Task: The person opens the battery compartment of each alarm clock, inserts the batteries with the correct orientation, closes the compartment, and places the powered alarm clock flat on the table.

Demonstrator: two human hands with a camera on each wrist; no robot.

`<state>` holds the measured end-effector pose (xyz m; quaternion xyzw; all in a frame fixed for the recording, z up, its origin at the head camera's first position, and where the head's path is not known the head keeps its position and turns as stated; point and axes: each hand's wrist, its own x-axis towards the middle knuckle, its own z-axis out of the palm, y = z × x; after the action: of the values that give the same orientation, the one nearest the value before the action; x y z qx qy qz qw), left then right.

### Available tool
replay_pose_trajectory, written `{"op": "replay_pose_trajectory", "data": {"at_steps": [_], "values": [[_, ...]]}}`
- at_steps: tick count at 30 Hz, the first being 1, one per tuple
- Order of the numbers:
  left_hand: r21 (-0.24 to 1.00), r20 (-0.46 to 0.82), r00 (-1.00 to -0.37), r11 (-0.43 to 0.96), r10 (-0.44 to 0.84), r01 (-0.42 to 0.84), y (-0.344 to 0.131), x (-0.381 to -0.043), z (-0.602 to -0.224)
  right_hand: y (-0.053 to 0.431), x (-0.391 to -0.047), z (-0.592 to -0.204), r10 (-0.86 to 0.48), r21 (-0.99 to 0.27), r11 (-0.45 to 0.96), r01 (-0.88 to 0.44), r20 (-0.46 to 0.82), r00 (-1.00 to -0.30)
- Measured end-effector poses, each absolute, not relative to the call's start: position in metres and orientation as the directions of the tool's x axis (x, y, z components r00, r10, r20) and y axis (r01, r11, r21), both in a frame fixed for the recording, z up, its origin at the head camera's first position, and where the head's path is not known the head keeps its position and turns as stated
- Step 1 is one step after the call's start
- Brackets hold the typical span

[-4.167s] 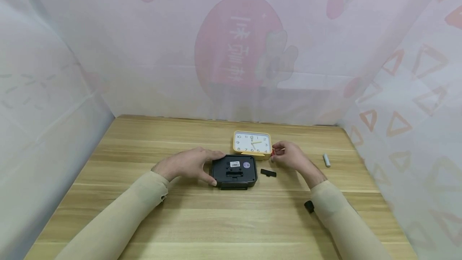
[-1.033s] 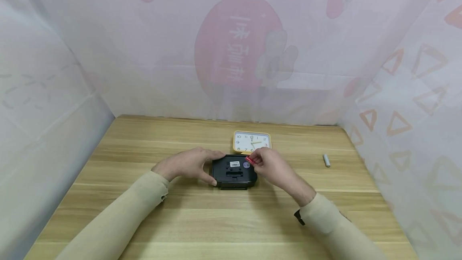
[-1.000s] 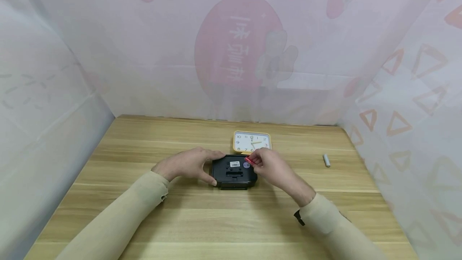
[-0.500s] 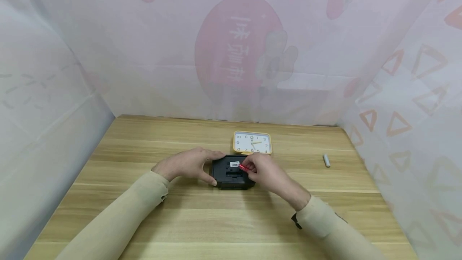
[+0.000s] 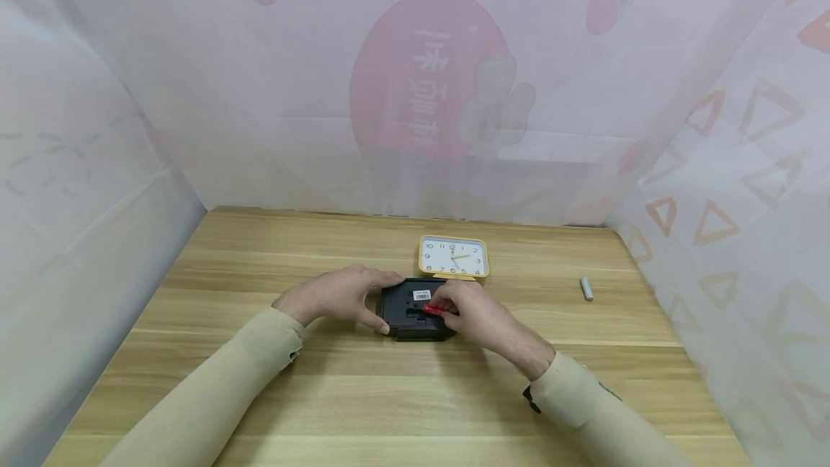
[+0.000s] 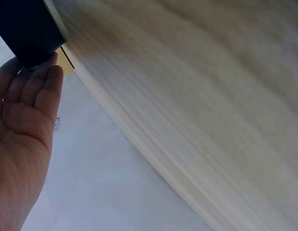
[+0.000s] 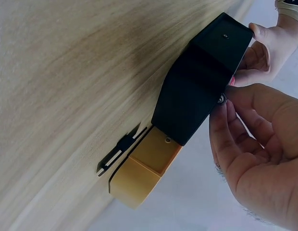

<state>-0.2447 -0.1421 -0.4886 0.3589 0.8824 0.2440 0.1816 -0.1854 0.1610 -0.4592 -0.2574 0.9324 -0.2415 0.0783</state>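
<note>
A black clock (image 5: 400, 301) lies face down on the table, its back up with a white barcode label and an uncovered battery slot (image 5: 413, 313). My left hand (image 5: 340, 298) holds its left side, thumb at the near corner and fingers along the far edge. Between thumb and fingertips my right hand (image 5: 476, 316) pinches a red battery (image 5: 433, 310), tilted, one end right at the slot. The right wrist view shows the battery's round metal end (image 7: 222, 99) between those fingers. The black battery cover (image 7: 117, 149) lies on the table there; the right hand hides it in the head view.
A yellow-framed clock (image 5: 452, 256) stands just behind the black one, its face turned toward me. Farther right lies a light grey battery (image 5: 586, 288). Printed fabric walls (image 5: 292, 164) enclose the back and sides of the wooden table (image 5: 363, 402).
From beside the yellow clock, my right hand has brought the red battery left over the black clock, then down to its slot. The left hand has stayed in place.
</note>
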Motion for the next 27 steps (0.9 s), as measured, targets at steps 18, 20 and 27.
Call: {"op": "replay_pose_trajectory", "data": {"at_steps": [18,20,27], "values": [[0.558,-0.167,-0.683,0.639,0.711,0.529,-0.142,-0.244,-0.489,0.157,-0.186,-0.46,-0.625,-0.398,0.711,-0.579,0.018,-0.78],[0.559,-0.166,-0.683,0.639,0.711,0.529,-0.142,-0.244,-0.488,0.155,-0.186,-0.46,-0.631,-0.386,0.71,-0.589,0.024,-0.776],[0.561,-0.163,-0.687,0.639,0.708,0.526,-0.142,-0.245,-0.489,0.148,-0.186,-0.46,-0.613,-0.392,0.727,-0.564,0.001,-0.79]]}}
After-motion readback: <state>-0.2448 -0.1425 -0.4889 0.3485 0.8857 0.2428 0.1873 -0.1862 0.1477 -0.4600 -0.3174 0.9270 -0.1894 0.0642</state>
